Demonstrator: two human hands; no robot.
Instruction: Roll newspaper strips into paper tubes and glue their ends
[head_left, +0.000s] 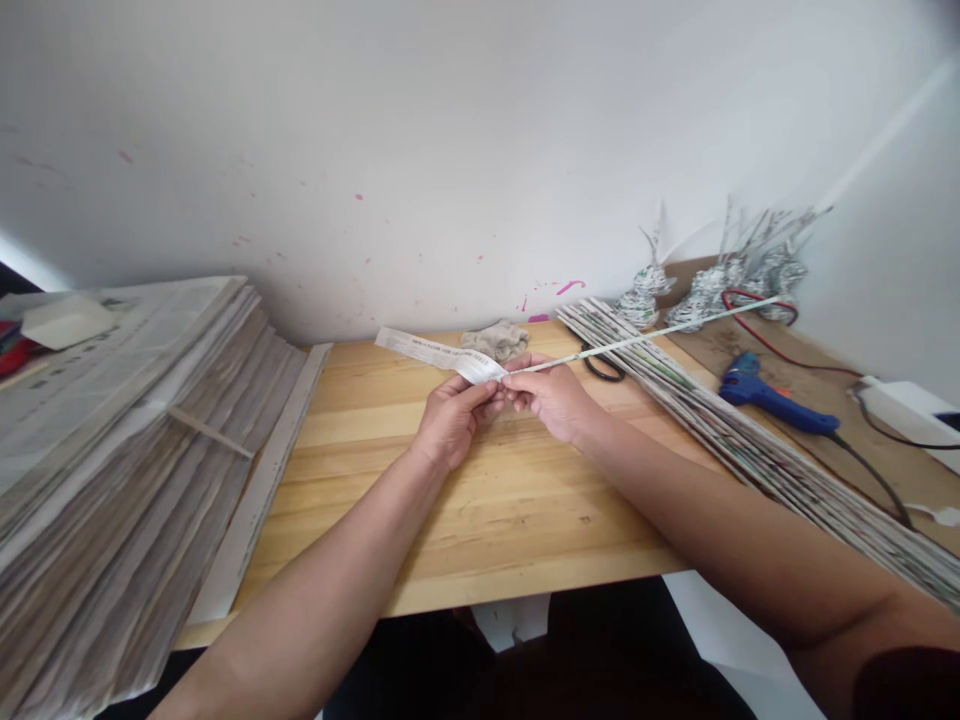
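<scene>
Bare tabletop (480,540) left passage through the near middle. The newspaper stack (172,500) walled the left; the paper-stick bundle (720,428) barred the right, crossed by the thin stick (675,328). The cloth (501,338) obstructed the far side.

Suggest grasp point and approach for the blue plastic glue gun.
Grip the blue plastic glue gun by its long, slim section, between the bulkier end and the black cord. Come from above, closing across its length: it lies flat with that section exposed. A low approach from the left would probably hit the bundle of thin, printed-paper sticks.
</scene>
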